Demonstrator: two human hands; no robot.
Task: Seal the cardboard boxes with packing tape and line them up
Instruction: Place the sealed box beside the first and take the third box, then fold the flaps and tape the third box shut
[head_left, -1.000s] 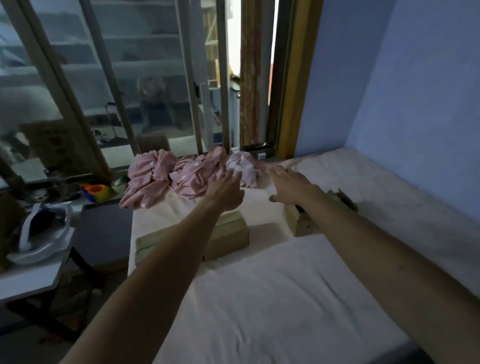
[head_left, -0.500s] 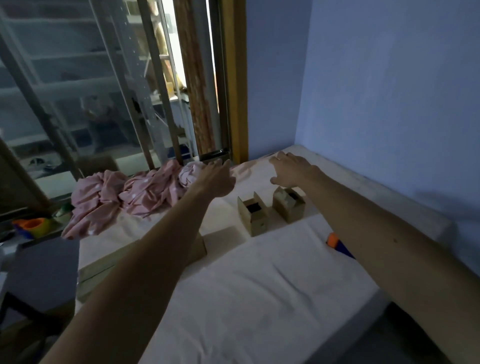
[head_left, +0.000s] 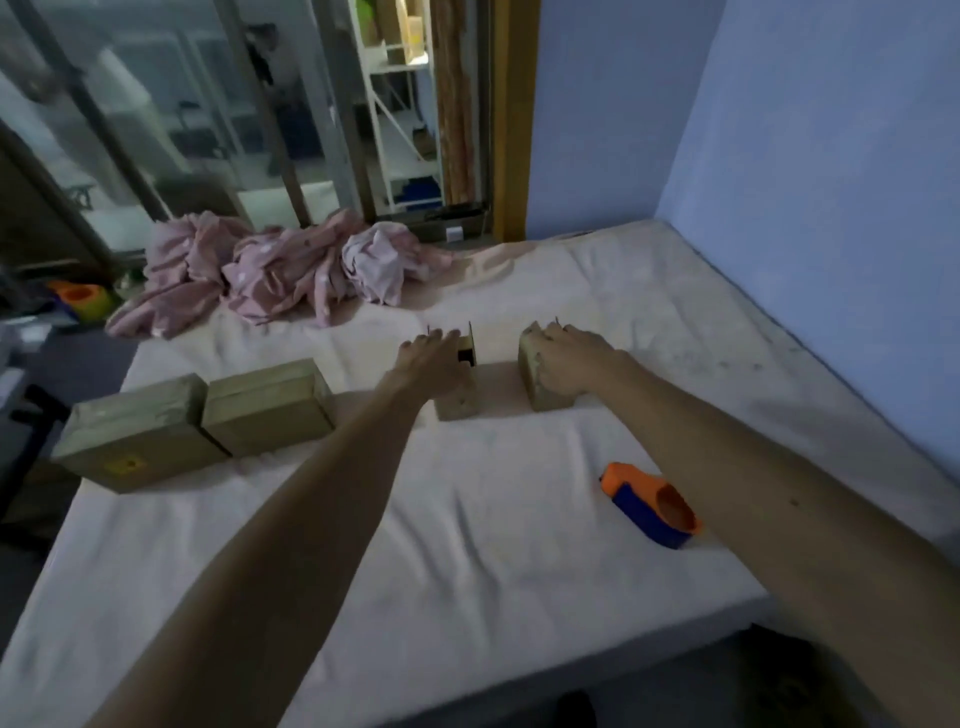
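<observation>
Across a low mattress (head_left: 467, 571) under a wrinkled, pale sheet, pushed into a corner of matte blue walls (head_left: 831, 156), we took the orange-and-blue plastic tape dispenser (head_left: 652, 506) as our marker; it lay on its side on the sheet. Beyond the dispenser and a little left stood the second small box (head_left: 545, 395), a squat cube of dull brown cardboard, and our right hand (head_left: 569, 358) gripped its top with fingers curled over the edge. Further left of the dispenser was the open small box (head_left: 457, 402), one thin flap standing upright above a dark opening. Our left hand (head_left: 428, 358) lay over its top, though we could not tell whether the fingers closed around it. Far left of the dispenser, two larger slabs touched side to side: the second flat box (head_left: 270, 405), and the taped flat box (head_left: 130, 441), which showed a faint sheen and a yellow label. Well beyond the dispenser a crumpled pink cloth (head_left: 280, 275), soft and spotted, sat heaped below metal-framed glass panels (head_left: 156, 130) and a yellow frame (head_left: 511, 119).
</observation>
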